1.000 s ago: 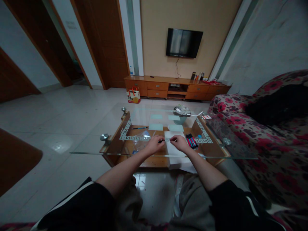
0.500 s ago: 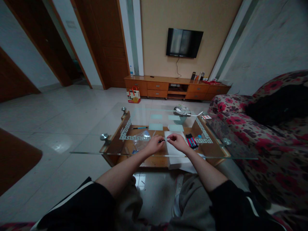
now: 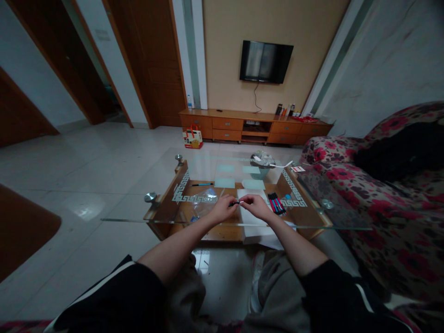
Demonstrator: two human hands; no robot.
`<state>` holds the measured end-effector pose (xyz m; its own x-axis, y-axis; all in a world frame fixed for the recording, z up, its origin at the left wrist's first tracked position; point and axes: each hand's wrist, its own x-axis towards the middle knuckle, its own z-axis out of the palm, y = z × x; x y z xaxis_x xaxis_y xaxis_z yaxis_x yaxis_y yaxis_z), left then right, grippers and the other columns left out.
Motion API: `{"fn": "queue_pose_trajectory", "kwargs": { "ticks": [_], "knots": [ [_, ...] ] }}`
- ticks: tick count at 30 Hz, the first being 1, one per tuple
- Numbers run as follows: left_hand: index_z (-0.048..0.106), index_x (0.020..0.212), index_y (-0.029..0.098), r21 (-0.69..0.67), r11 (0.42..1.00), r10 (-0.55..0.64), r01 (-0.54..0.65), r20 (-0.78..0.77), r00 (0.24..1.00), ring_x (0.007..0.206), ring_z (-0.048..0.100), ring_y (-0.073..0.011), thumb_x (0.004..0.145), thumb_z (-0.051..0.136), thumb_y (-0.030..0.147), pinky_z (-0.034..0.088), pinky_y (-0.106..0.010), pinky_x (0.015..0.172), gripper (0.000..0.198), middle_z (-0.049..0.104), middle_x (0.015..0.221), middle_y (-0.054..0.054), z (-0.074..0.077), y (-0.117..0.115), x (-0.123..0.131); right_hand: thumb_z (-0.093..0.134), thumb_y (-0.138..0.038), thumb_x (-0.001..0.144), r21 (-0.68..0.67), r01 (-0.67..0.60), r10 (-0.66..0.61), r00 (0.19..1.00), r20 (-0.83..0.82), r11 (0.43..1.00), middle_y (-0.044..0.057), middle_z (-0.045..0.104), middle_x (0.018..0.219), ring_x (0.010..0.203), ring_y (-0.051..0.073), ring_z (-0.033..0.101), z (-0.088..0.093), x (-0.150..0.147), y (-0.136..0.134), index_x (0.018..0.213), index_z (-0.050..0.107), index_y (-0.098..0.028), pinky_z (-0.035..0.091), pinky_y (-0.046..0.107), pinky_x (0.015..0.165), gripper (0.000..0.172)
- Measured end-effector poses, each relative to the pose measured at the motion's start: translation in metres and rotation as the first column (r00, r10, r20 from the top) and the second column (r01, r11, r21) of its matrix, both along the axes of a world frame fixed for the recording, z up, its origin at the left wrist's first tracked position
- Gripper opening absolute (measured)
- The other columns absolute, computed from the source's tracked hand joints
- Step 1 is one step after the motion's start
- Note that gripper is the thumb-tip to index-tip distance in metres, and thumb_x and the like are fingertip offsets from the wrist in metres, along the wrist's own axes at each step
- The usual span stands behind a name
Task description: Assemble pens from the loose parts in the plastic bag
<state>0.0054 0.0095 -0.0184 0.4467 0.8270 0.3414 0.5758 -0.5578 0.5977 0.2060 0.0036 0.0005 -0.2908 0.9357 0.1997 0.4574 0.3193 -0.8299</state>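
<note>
Above the glass table (image 3: pixel 138 221), my left hand (image 3: pixel 224 208) pinches a short dark pen (image 3: pixel 234 203), its fingers covering much of it. My right hand (image 3: pixel 255 205) is closed at the pen's other end, fingertips pinching a thin pale piece that joins or meets it; the detail is too small to make out. Right of that hand lies a row of several pens (image 3: pixel 276 204), black with blue and red parts. A clear plastic bag (image 3: pixel 203 203) lies to the left of my left hand, with a single blue-and-black pen (image 3: pixel 201 184) beyond it.
A white box (image 3: pixel 253 235) sits under the glass, below my hands. Farther back stand a basket (image 3: pixel 260 173) with a plastic liner and a white-and-red card (image 3: pixel 297 169). A flowered sofa (image 3: pixel 347 185) borders the right side. A TV cabinet (image 3: pixel 225 124) and a paper bag (image 3: pixel 193 138) are beyond.
Both hands stay nearly in place. The fingers of my right hand have shifted slightly at the pen's end, and a little more of the thin piece shows between the hands.
</note>
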Motion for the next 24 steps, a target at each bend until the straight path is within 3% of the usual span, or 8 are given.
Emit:
{"fn": "queue_pose_trajectory", "kwargs": {
  "ticks": [14, 24],
  "knots": [
    [0.070, 0.091, 0.018, -0.011, 0.999, -0.035, 0.035, -0.001, 0.999, 0.082, 0.059, -0.0184, 0.088, 0.057, 0.026, 0.046, -0.031, 0.078, 0.016, 0.065, 0.084, -0.004, 0.004, -0.003, -0.001, 0.067, -0.041, 0.080, -0.110, -0.049, 0.043, 0.997, -0.061, 0.993, 0.007, 0.074, 0.080, 0.069, 0.017, 0.064, -0.008, 0.001, 0.002, 0.091, 0.075, -0.013, 0.051, 0.028, 0.066, 0.031],
    [0.073, 0.095, 0.020, -0.001, 0.996, -0.085, 0.085, -0.001, 0.996, 0.085, 0.058, -0.0188, 0.087, 0.058, 0.024, 0.045, -0.031, 0.080, 0.018, 0.066, 0.085, -0.004, 0.002, -0.004, 0.001, 0.049, -0.053, 0.092, -0.087, -0.025, 0.038, 0.987, 0.154, 0.996, 0.004, 0.070, 0.063, 0.062, 0.017, 0.064, -0.014, 0.006, 0.004, 0.071, 0.072, -0.016, 0.045, 0.024, 0.059, 0.049]
  ]
}}
